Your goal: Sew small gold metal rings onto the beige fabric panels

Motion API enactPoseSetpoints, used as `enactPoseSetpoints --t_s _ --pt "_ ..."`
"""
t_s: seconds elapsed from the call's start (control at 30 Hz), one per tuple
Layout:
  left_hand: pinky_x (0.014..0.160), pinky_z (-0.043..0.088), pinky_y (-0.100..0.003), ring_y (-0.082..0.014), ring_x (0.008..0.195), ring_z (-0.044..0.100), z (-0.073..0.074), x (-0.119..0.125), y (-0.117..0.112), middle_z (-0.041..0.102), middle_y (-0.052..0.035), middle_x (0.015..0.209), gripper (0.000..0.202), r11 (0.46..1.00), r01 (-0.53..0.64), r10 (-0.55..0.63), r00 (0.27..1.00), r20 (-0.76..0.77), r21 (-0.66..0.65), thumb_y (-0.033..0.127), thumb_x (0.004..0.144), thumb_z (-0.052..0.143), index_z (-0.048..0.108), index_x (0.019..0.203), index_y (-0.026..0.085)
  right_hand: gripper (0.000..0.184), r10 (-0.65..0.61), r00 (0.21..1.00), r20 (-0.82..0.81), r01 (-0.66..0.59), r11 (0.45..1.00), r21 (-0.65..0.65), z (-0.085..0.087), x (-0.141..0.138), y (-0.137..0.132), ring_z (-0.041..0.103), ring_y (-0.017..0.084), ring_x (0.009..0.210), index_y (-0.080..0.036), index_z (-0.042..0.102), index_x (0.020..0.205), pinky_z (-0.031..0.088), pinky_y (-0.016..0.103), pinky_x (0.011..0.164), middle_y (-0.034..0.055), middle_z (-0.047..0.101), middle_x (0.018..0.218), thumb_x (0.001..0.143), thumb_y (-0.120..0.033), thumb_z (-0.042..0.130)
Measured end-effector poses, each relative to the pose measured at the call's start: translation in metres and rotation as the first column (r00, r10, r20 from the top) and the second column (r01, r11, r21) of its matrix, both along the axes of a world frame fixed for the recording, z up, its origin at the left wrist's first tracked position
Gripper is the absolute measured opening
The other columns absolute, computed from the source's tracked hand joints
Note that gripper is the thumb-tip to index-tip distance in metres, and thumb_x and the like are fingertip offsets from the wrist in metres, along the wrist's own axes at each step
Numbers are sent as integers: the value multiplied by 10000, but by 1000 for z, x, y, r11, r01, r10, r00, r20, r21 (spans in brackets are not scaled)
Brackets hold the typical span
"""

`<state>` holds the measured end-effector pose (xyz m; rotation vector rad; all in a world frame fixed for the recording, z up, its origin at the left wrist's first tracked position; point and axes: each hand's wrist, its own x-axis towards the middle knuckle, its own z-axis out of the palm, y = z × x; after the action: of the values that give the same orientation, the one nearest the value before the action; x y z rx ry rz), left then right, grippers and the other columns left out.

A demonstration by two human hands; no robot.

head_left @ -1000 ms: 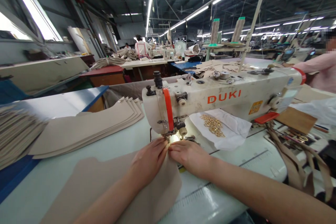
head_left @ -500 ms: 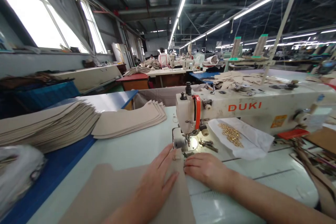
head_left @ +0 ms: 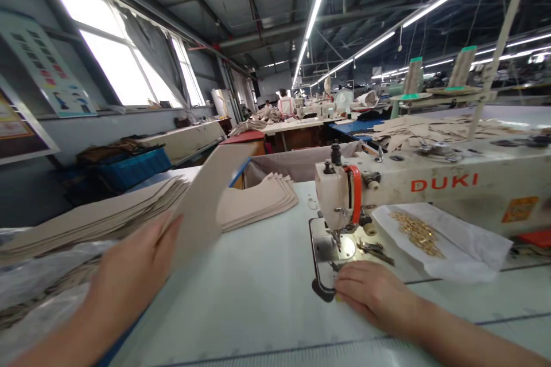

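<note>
My left hand grips a beige cut piece of stiff material and holds it lifted and tilted above the table's left side, over a tall stack of the same pieces. My right hand rests on the table just in front of the needle plate of the white DUKI sewing machine, with its fingers curled; whether anything is in them is hidden. A second, smaller stack of beige pieces lies behind the lifted piece.
White paper with several small gold rings lies under the machine arm. Clear plastic is at the lower left. A blue crate stands by the window wall. Thread cones rise behind the machine. People work far back.
The beige piece has left the needle: my left hand has carried it up and to the left. My right hand stays by the needle plate. The view has turned left.
</note>
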<state>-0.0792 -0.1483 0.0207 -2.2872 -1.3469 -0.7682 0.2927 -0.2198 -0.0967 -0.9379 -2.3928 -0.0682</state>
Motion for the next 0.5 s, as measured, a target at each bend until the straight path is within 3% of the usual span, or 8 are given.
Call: enactPoseSetpoints --t_s 0.07,0.1,0.17,0.27,0.4,0.5 --pt "945 443 -428 -302 1124 560 35 26 40 574 -93 1272 419 983 -184 185 980 -67 14 244 919 299 428 1317 209 232 -5 1000 -19 5 1000 -21 -1 0 0 604 166 829 -165 635 913 479 286 794 60 667 844 932 -179 405" --pt "985 399 -442 -298 1170 523 42 40 60 528 -109 1322 436 971 -234 227 966 -124 -41 182 915 268 409 1327 170 233 -8 1000 -26 7 1000 -25 -1 -1 -1 606 165 829 -166 633 920 479 281 793 59 667 841 934 -178 401" --pt "1016 371 -390 -248 1211 494 36 65 95 500 -105 1353 459 963 -248 231 961 -155 -103 86 889 247 423 1309 145 237 -6 999 -36 5 1000 -16 -1 -1 -1 610 164 828 -168 630 932 479 272 792 60 666 830 935 -175 393" --pt "961 423 -332 -215 1147 557 -12 85 131 585 -131 1259 385 936 -274 236 954 -184 -219 102 890 290 537 1185 122 251 -8 998 -57 9 1000 19 -3 -1 1 619 160 811 -169 628 916 484 258 781 56 665 809 931 -156 378" --pt "989 388 -423 -272 1230 483 -80 88 141 534 -172 1311 373 892 -326 268 939 -216 -314 281 904 390 543 1198 109 266 17 997 -82 -12 998 64 -9 -1 6 632 152 783 -176 626 895 494 230 760 49 669 785 934 -151 364" --pt "1049 315 -411 -252 1306 386 -99 84 137 447 -149 1394 473 888 -331 272 938 -217 -318 384 908 390 475 1290 121 279 26 996 -81 -18 995 98 -9 0 9 645 146 770 -196 634 896 505 216 757 40 675 767 946 -183 360"
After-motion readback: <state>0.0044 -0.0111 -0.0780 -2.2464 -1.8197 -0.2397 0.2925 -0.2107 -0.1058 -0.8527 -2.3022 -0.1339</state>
